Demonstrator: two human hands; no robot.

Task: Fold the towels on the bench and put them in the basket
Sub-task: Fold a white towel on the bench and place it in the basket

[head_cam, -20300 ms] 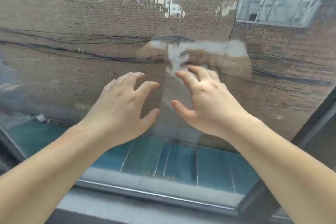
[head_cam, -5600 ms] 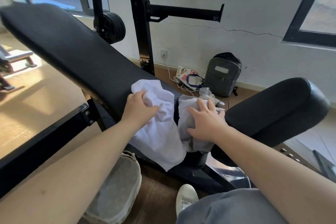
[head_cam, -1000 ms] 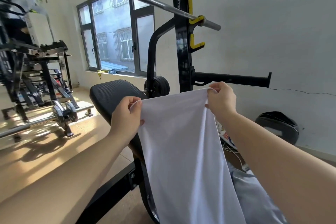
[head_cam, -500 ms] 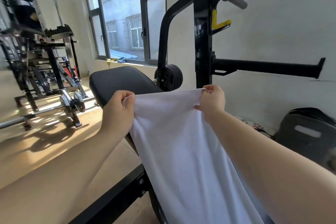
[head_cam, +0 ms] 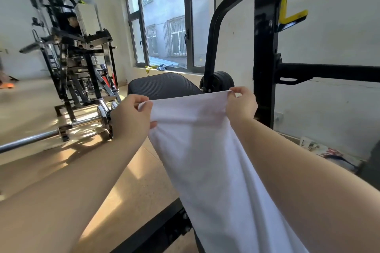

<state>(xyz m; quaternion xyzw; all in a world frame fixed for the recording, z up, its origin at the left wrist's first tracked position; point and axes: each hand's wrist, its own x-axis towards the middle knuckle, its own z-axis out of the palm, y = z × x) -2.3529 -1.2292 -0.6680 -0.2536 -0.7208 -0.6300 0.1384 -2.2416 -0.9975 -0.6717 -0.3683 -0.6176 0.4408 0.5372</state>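
— Where's the towel?

— I've got the white towel [head_cam: 207, 150] lifted in front of the bench [head_cam: 162, 86], its top edge stretched level just this side of the bench pad, the rest hanging down toward me.

— And the fingers?

— My left hand [head_cam: 131, 117] pinches the corner nearer the bench's left; my right hand [head_cam: 241, 104] pinches the other corner, beside the black upright [head_cam: 265, 47] behind the bench. Both closed tight on cloth.

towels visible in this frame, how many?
1. The white towel is stretched in the air over the bench, top corners pinched by the left hand and right hand. It could hide others.
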